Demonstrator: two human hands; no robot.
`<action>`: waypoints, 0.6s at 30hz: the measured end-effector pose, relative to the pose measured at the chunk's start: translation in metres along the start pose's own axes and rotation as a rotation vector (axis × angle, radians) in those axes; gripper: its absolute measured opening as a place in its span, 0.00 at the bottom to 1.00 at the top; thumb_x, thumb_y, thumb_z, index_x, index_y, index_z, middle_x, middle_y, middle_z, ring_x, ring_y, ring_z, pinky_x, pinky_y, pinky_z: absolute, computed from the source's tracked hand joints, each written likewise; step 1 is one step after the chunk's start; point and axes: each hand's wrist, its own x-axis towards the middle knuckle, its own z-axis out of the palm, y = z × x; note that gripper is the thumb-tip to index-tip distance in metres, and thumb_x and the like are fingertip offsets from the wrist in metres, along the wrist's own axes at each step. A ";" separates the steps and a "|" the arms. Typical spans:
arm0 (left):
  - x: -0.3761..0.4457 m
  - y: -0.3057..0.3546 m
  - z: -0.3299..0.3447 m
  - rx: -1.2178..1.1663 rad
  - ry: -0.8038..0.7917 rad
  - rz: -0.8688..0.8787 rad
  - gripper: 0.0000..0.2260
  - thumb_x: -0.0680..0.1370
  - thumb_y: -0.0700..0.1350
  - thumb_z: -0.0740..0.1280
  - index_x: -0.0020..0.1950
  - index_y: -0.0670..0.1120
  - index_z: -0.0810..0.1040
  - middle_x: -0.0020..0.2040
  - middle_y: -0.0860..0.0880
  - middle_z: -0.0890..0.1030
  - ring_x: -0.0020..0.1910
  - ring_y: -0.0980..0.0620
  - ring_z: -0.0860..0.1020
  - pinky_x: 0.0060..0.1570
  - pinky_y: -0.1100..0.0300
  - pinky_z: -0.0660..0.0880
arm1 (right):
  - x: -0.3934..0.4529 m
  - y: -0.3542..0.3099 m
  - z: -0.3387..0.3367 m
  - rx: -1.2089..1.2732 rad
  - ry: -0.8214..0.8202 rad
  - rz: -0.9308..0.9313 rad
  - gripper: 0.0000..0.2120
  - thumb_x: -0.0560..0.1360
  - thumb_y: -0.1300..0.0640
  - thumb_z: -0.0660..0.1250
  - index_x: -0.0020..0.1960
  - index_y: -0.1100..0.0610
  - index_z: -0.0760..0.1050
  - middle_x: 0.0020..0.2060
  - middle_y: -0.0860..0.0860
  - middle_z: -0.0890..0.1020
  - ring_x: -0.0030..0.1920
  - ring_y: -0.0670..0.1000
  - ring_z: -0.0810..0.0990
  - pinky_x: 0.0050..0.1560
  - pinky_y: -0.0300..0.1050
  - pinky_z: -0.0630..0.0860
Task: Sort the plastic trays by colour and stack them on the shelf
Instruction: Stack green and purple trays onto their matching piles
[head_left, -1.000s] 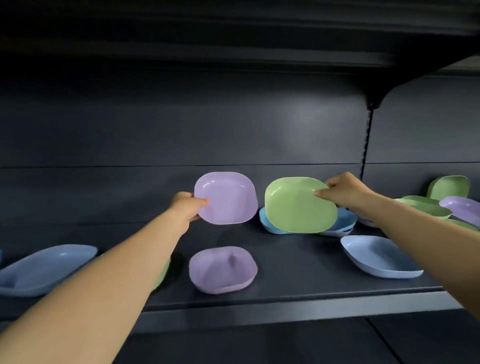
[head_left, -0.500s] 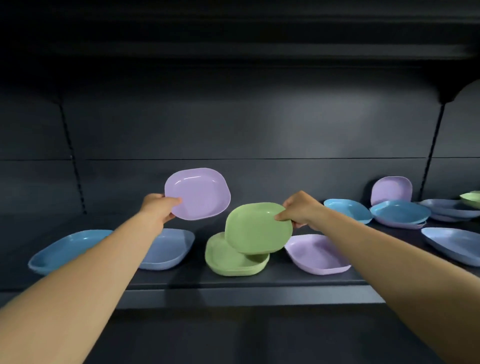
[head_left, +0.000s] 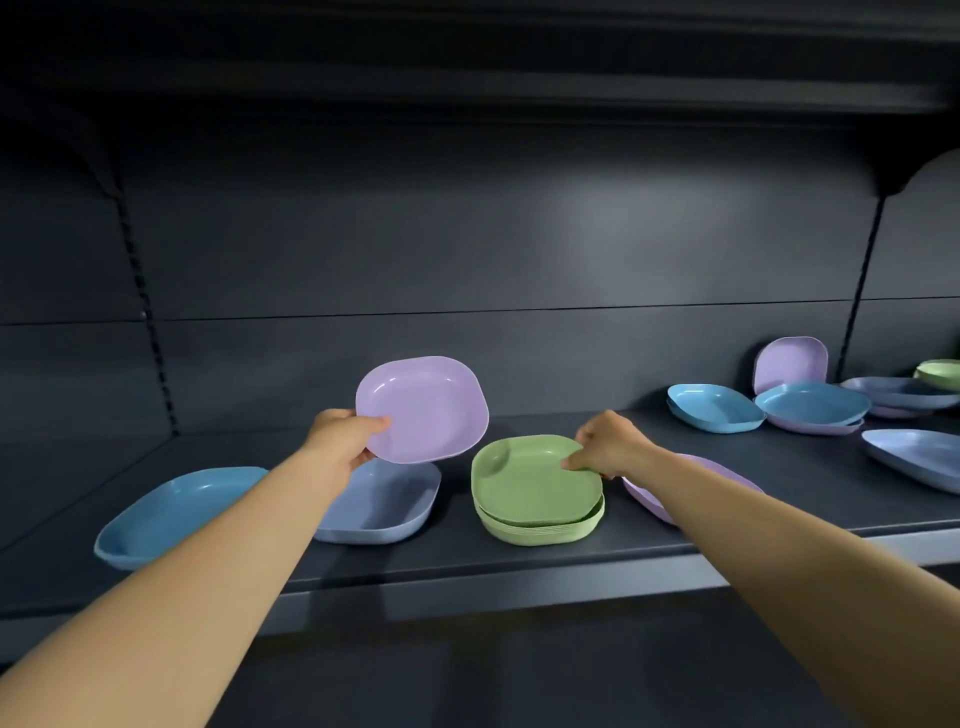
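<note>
My left hand (head_left: 343, 436) grips a lilac tray (head_left: 423, 409) by its left rim and holds it tilted above the dark shelf (head_left: 467, 558). My right hand (head_left: 605, 444) pinches the right rim of a green tray (head_left: 532, 480) that lies on top of a green stack (head_left: 543, 530) at the shelf's middle. Under my right forearm lies another lilac tray (head_left: 644, 496), partly hidden. A periwinkle tray (head_left: 379, 501) lies below the raised lilac one, and a blue tray (head_left: 171, 514) lies at the left, partly behind my left arm.
At the right back stand two blue trays (head_left: 714, 408) (head_left: 810, 402) on lilac ones, with a lilac tray (head_left: 789, 364) leaning on the back wall. Periwinkle trays (head_left: 914, 457) (head_left: 893, 392) and a green tray (head_left: 940, 373) lie at the far right. Another shelf hangs overhead.
My right hand has lowered the green tray onto the green stack. My left hand still holds the lilac tray up. The view has shifted slightly left.
</note>
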 end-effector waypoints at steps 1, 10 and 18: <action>0.001 0.000 0.001 0.000 -0.011 -0.001 0.07 0.76 0.34 0.67 0.54 0.37 0.75 0.56 0.40 0.78 0.52 0.43 0.77 0.50 0.55 0.74 | 0.000 0.000 0.000 -0.007 -0.009 0.001 0.15 0.69 0.57 0.74 0.33 0.57 0.68 0.29 0.54 0.72 0.24 0.50 0.65 0.24 0.36 0.64; -0.001 0.014 0.043 0.031 -0.083 0.026 0.07 0.76 0.35 0.67 0.52 0.37 0.75 0.57 0.40 0.79 0.52 0.43 0.78 0.51 0.55 0.75 | -0.005 0.009 -0.035 0.024 0.009 -0.129 0.15 0.68 0.52 0.75 0.41 0.65 0.79 0.31 0.52 0.75 0.32 0.50 0.70 0.34 0.38 0.69; -0.033 0.026 0.151 0.027 -0.192 0.041 0.07 0.75 0.34 0.67 0.52 0.38 0.75 0.56 0.39 0.79 0.50 0.43 0.78 0.49 0.55 0.75 | -0.013 0.058 -0.097 0.344 0.070 -0.147 0.20 0.78 0.45 0.61 0.44 0.62 0.77 0.35 0.52 0.79 0.33 0.50 0.72 0.32 0.39 0.69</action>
